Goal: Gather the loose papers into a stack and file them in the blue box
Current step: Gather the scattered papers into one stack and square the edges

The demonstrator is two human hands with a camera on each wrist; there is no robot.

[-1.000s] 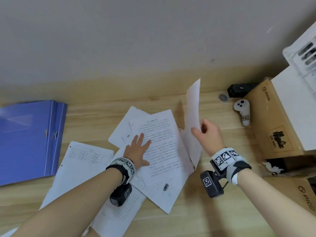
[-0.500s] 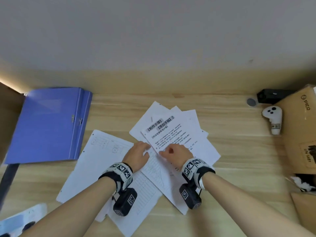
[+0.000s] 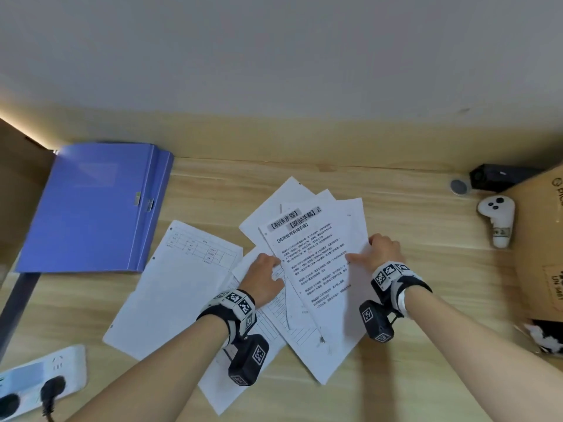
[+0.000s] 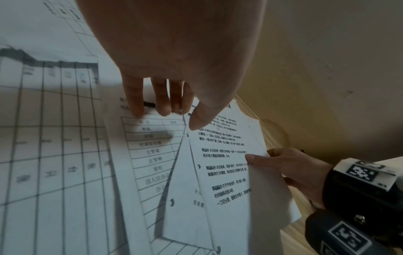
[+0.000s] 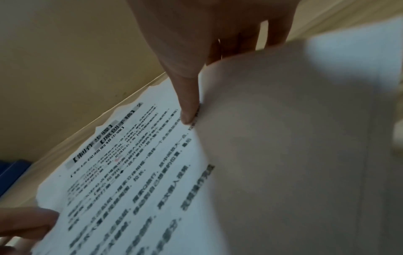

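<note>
At the far left of your view the flat blue plastic file box lies closed on the light wooden desk, its long axis running away from you and its clasp edge turned toward the papers. Just right of it, and apart from the pile, a single white sheet printed with a ruled table lies flat and skewed, nearer your left hand than your right. Your left hand rests with straight fingers pressed on a form sheet at the left edge of the fanned white printed papers, thumb tip on the top page's margin; it grips nothing. The fan's long axis runs from near you on the right toward the far left, its corners splayed and not squared. Your right hand pinches the right edge of the top page, thumb above and fingers curled beneath, lifting that edge slightly. The coming move probably turns on this: the pile lies between your hands, while the stray sheet and the box both lie leftward, within your left hand's reach. At far right, a white handheld controller stands beside a brown cardboard carton.
</note>
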